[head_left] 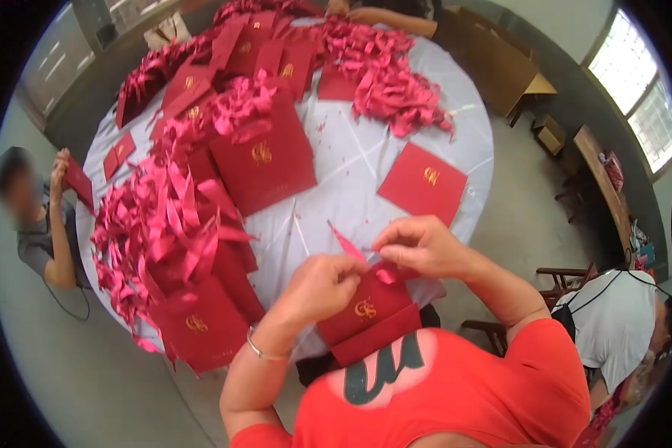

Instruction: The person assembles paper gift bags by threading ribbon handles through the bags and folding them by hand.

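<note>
Red bag (358, 317) sits bottom centre of frame at the near edge of the white table (343, 175), gold logo showing. Left hand (322, 290) pinches pink ribbon (346, 243) above it. Right hand (423, 246) has fingertips drawn together beside the ribbon; can't tell what they grip. Ribboned pile (160, 231) at left.

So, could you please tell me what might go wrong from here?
The ribbon has a loose end, so it could slip or twist if the left hand or right hand eases off.

The bag below the hands lies at the near edge of the table, so a tug might shift it.

The stack on the left seems to overhang the edge; a knock could send bags down.
</note>
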### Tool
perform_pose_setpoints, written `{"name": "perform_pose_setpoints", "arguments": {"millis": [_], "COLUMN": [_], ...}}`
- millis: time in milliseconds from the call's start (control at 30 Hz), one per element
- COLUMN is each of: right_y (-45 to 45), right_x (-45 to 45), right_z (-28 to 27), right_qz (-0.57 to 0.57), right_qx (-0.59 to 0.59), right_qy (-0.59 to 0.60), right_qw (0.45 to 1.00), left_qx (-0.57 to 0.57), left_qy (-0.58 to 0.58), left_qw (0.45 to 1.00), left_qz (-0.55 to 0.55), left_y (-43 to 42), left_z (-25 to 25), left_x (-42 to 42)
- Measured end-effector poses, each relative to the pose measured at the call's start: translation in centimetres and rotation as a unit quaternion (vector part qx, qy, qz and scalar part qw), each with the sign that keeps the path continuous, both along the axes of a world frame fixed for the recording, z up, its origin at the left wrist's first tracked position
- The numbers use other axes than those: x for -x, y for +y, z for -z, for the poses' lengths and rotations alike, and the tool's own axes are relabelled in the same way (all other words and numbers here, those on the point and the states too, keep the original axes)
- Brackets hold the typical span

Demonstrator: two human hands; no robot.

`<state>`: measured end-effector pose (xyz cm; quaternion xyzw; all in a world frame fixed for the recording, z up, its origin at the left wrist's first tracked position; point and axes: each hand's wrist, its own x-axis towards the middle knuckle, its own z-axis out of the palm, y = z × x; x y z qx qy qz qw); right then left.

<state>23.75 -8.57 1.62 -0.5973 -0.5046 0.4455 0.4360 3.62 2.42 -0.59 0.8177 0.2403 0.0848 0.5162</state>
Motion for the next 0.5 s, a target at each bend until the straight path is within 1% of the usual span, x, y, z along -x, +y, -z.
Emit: {"name": "perform_pose_setpoints", "arguments": {"millis": [67, 133, 200, 233, 300, 333, 400, 433, 500], "right_y": [0.3, 0.4, 0.5, 0.4, 0.1, 0.1, 0.0, 0.0, -0.1], "right_x": [-0.4, -0.6, -0.9, -0.8, -0.5, -0.4, -0.3, -0.3, -0.7], "right_z": [1.8, 2.5, 3.3, 3.2, 2.6, 2.5, 2.4, 2.3, 1.9], "right_qz": [0.011, 0.011, -0.028, -0.029, -0.055, -0.056, -0.079, -0.079, -0.089], "right_qx": [0.013, 0.003, -0.113, -0.110, -0.158, -0.155, -0.195, -0.194, -0.150], "right_qy": [0.026, 0.026, -0.121, -0.118, -0.155, -0.152, -0.200, -0.199, -0.202], "right_qw": [1.000, 1.000, 0.986, 0.986, 0.974, 0.975, 0.957, 0.957, 0.964], "left_qx": [0.010, 0.008, 0.040, 0.043, 0.022, 0.025, 0.012, 0.014, -0.026], "left_qy": [-0.002, 0.006, -0.040, -0.038, -0.014, -0.011, -0.020, -0.019, -0.071], "left_qw": [1.000, 1.000, 0.998, 0.998, 1.000, 1.000, 1.000, 1.000, 0.997], "left_qz": [0.005, 0.003, -0.007, -0.008, -0.008, -0.010, -0.006, -0.006, 0.034], "left_y": [0.1, 0.0, 0.0, 0.1, 0.3, 0.3, 0.3, 0.4, 0.7], "left_z": [0.0, 0.4, 0.7, 0.5, -0.5, -0.6, -0.6, -0.2, 0.6], "left_x": [-0.1, -0.1, -0.2, -0.3, -0.4, -0.4, -0.4, -0.4, -0.1]}}
